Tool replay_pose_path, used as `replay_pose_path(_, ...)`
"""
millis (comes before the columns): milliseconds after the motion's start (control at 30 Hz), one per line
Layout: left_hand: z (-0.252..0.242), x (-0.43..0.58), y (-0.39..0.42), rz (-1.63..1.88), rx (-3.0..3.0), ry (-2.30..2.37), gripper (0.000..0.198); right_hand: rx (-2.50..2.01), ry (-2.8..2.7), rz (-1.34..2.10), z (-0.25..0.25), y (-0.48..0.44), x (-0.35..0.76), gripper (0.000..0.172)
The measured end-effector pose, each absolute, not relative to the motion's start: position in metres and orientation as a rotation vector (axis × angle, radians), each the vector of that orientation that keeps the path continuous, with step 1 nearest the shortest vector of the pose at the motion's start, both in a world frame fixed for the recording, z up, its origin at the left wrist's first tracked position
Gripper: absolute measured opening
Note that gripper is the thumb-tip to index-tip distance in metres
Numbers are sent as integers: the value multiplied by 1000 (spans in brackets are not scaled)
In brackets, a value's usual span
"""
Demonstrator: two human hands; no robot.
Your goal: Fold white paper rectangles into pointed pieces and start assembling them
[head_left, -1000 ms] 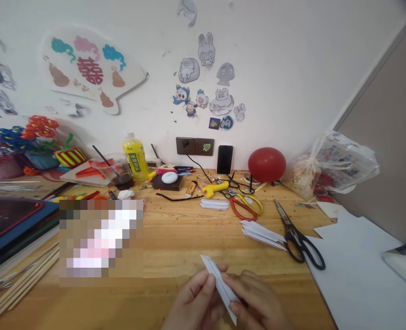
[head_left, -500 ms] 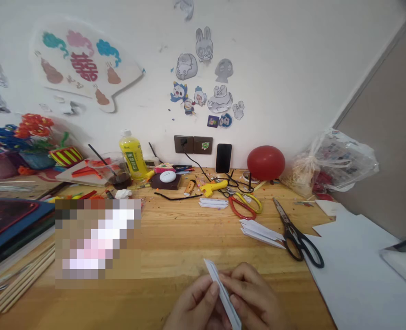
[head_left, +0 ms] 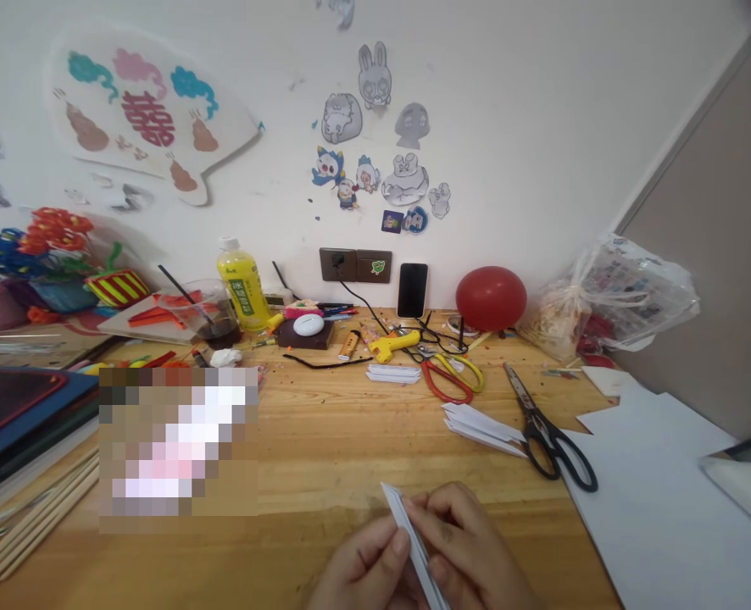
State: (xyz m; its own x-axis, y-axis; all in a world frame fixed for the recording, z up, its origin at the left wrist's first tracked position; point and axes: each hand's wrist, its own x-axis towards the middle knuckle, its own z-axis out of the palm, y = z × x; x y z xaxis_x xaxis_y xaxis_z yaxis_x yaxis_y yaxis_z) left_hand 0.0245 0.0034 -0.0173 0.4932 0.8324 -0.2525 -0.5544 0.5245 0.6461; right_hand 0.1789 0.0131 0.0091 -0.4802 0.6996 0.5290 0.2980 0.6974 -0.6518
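Between both hands, low in the head view, is a narrow folded strip of white paper (head_left: 407,525), tilted with its pointed end up and to the left. My left hand (head_left: 366,563) pinches it from the left, thumb lying along its face. On the other side my right hand (head_left: 468,542) grips its edge with thumb and fingers. Some lower fingers are hidden behind the strip and the frame edge. Beyond the hands lie more folded paper strips (head_left: 483,430), touching black-handled scissors (head_left: 550,440). A smaller stack of folded paper (head_left: 393,374) sits farther back.
White paper sheets (head_left: 674,500) spread over the right side. Red-and-yellow-handled scissors (head_left: 448,379), a yellow glue gun (head_left: 396,345), a phone (head_left: 412,291) and a red balloon (head_left: 491,298) line the back. Wooden sticks (head_left: 38,525), a drink bottle (head_left: 243,284) and a blurred-out patch are at left.
The view has shifted very slightly. Both hands still hold the paper strip in nearly the same pose, a touch farther right in the picture.
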Motion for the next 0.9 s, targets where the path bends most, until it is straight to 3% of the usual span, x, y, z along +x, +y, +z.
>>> replay_pose_path(200,-14,18,7,775,672,666,40,-822,-2095,645,11,12,179,43)
replay_pose_path(567,2,20,2,903,696,799,46,-858,-2103,696,12,9,175,43)
replay_pose_path(767,-2,15,10,1008,732,849,31,-739,-2116,672,8,9,176,49)
replay_pose_path(900,-7,14,11,1036,723,879,33,-761,-2067,809,0,7,174,44)
